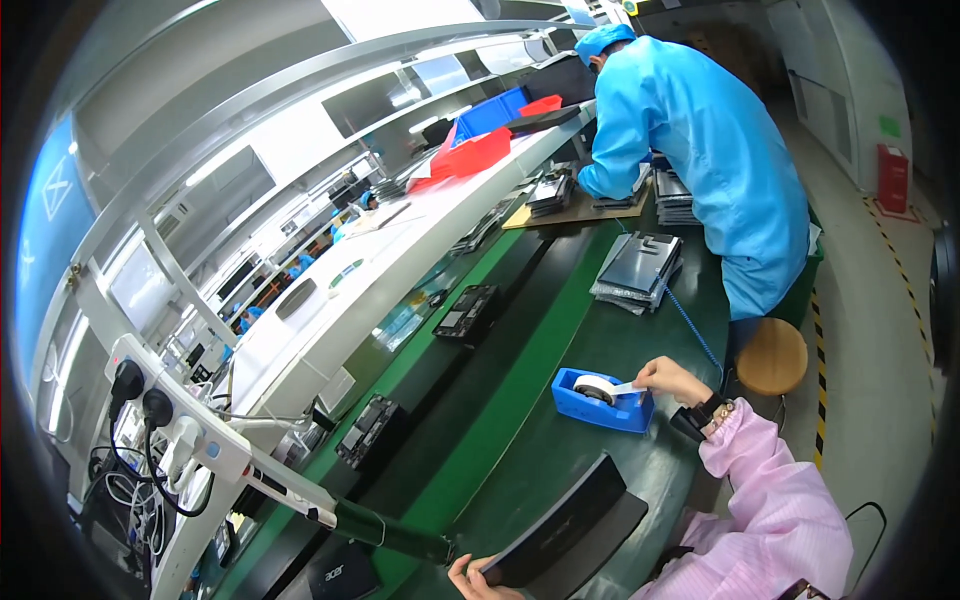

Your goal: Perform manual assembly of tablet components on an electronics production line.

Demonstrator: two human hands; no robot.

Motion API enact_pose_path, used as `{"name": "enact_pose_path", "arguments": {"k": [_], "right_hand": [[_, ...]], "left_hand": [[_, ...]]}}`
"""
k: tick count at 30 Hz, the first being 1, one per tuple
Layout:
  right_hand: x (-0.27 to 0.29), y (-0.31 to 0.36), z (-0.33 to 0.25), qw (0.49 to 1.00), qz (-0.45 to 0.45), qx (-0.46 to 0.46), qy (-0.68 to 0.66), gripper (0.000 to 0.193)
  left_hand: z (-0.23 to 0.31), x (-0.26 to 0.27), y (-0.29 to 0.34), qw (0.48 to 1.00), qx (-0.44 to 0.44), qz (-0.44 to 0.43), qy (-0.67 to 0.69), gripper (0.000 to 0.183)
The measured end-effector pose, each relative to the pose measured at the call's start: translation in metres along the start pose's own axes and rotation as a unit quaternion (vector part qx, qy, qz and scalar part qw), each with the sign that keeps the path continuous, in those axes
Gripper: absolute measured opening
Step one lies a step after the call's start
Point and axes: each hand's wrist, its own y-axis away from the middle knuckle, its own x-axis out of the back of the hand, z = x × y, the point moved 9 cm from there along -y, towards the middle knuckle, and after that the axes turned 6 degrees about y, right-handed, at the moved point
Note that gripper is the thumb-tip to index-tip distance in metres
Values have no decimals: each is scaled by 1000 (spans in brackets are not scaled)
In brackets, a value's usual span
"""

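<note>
At the lower middle, my left hand [478, 580] grips the left edge of a black, laptop-like device [575, 530], whose two thin panels stand at an angle to each other. Part of this hand is cut off by the lower edge of the picture. To the right, my right hand [672, 380] pinches the free end of a strip of white tape [626, 388]. That strip runs from the roll [596, 388] in a blue tape dispenser [600, 412] on the green bench [520, 450]. A pink sleeve and a dark wrist strap cover my right forearm.
Beyond the dispenser lies a stack of flat laptop parts [638, 268]. Opened electronic units [466, 313] rest along the line at the left. A co-worker in blue [700, 140] bends over the far end. A round stool [771, 357] and coiled blue cord [694, 330] are at the right.
</note>
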Motion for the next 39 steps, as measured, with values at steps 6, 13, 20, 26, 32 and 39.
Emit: {"name": "enact_pose_path", "arguments": {"k": [6, 13, 20, 26, 32, 39], "right_hand": [[-4, 10, -5, 993, -25, -36, -111, 16], [-4, 10, 16, 966, -38, 2, -254, 15], [5, 24, 16, 981, 19, 58, -187, 12], [1, 35, 16, 983, 1, 40, -182, 13], [-17, 30, 52, 967, -9, -9, -253, 9], [-39, 29, 72, 900, -26, -50, -431, 6]], "left_hand": [[-12, 10, -1, 999, 29, 9, 17, 21], [-3, 2, 0, 1000, 6, 6, -7, 20], [-7, 5, 0, 1000, 8, 5, -11, 20], [-5, 6, 0, 1000, -2, -4, -29, 21], [-6, 6, -1, 1000, -1, -2, -24, 24], [-8, 8, -1, 1000, 7, -9, -26, 25]]}}
